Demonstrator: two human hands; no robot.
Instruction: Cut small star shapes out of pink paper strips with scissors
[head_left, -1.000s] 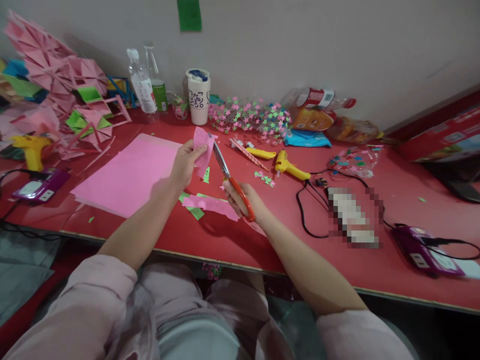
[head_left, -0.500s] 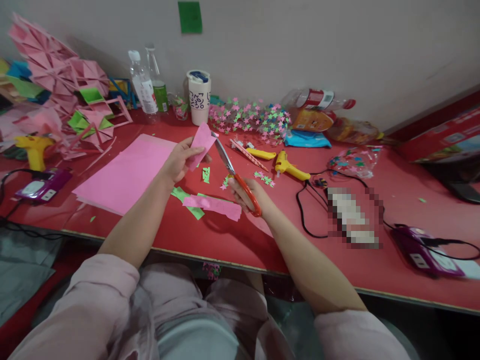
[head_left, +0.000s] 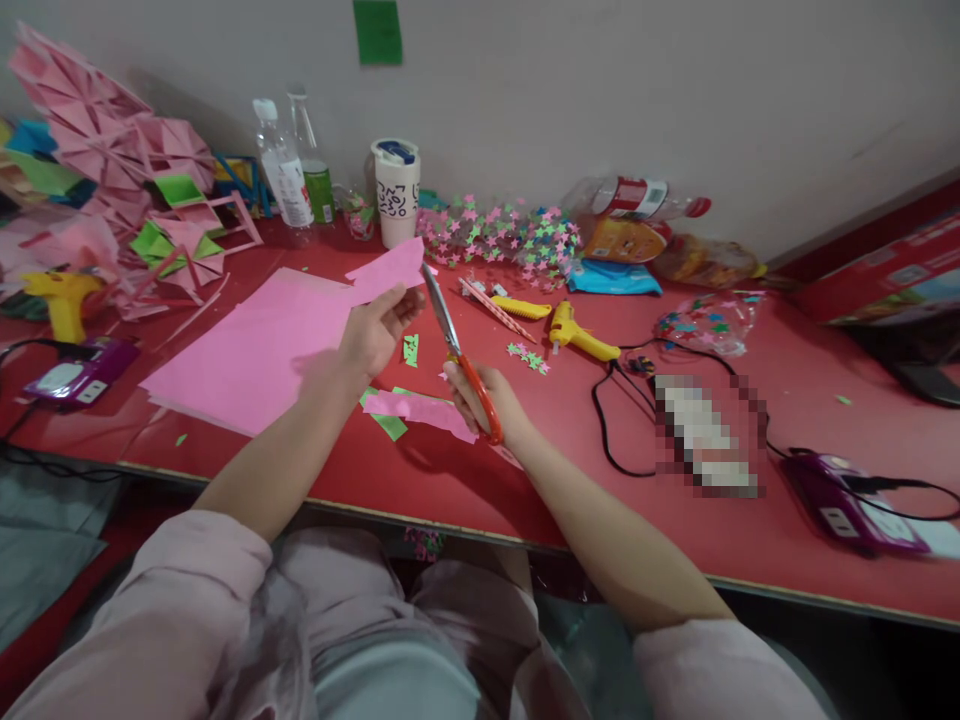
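pinched at its lower edge in the curled left hand (head_left: 382, 325), a pink paper strip (head_left: 391, 264) hangs above the red table (head_left: 450, 495) just beside nearly closed orange-handled scissors (head_left: 454, 350) gripped in the right hand (head_left: 487, 398), where a neat cut likely calls for turning the paper, not the scissors.

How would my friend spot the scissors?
Find the red table, then the right hand above it. That hand holds the scissors, pointing toward the pink strip in the left hand. They alone nearby have orange handles and silver blades.
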